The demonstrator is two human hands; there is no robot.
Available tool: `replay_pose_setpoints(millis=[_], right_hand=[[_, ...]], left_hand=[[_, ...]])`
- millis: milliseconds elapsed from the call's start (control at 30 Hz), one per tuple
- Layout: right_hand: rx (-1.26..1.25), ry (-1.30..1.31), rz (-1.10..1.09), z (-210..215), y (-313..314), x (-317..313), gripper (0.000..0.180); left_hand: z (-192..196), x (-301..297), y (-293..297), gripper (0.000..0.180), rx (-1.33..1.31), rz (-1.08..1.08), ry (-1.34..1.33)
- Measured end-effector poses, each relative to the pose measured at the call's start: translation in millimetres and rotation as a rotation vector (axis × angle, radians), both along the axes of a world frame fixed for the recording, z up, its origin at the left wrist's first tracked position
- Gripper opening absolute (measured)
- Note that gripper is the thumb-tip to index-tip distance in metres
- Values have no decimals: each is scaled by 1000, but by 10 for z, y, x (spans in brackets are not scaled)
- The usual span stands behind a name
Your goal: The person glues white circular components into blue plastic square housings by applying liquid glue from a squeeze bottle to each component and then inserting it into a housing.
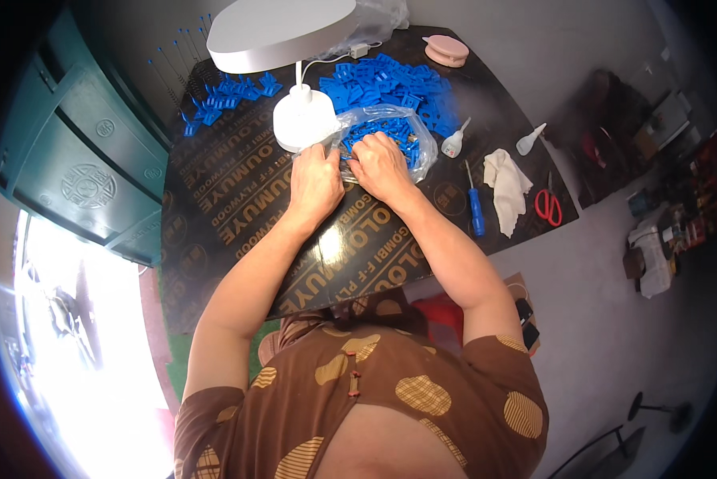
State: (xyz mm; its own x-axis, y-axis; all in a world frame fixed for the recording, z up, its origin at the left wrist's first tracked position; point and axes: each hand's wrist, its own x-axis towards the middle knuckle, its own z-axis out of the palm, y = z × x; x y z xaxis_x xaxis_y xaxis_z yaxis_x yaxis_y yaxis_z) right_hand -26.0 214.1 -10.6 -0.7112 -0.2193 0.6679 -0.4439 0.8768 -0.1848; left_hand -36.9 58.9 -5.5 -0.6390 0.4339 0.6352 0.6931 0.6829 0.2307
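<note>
There is one white lamp [283, 40], one clear plastic bag [429, 148] of blue parts, one pink round case [446, 53], one blue-handled screwdriver [476, 211], one pale cloth [505, 190] and one pair of red-handled scissors [548, 207]. White nozzle-tipped squeeze bottles [453, 144] number two. The blue plastic pieces [394, 84] overlap too densely to count.

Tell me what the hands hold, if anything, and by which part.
Cannot be told: left hand and right hand hide any grip at the clear bag.
</note>
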Motion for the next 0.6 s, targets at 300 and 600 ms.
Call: replay_pose_setpoints(millis=[300, 600], right_hand=[[-2, -75, -160, 27, 104, 17, 14], [-90, -79, -274, 49, 222, -15, 15]], left_hand=[[-33, -25, -9, 9, -75, 45, 22], [60, 26, 7, 9, 8, -23, 25]])
